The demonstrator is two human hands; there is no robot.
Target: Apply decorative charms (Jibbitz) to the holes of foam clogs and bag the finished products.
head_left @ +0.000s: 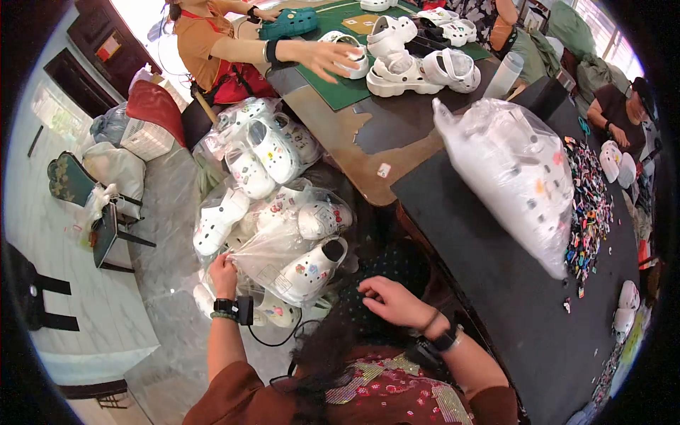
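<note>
Left hand: fingers and thumb of the left hand (222, 275) pinch gathered film of the clear plastic bag (263, 249); the narrow grip appears to serve to draw the film aside, as creases run from the fingertips across the shoes.
Right hand: the right hand (397, 301) is loosely curled, with nothing visible in its grip; it hangs near the dark dotted fabric (382, 265) (contact cannot be confirmed).
Bag position: directly beyond the left fingertips, spreading to their right over white clogs.
Charmed clog: the white clog with coloured charms (312, 273) lies under or against the film, right of the left fingers and apart from them.
Floor stack: an upper group of white clogs (273, 152) sits farther from the person, beside the table; bagging probably keeps the pairs together.
Tabletop: a filled plastic bag (506, 173) rests on the black table (471, 230), beside loose small charms (591, 205).
Co-worker: an outstretched hand (329, 60) reaches by a white clog over the green mat (329, 94).
</note>
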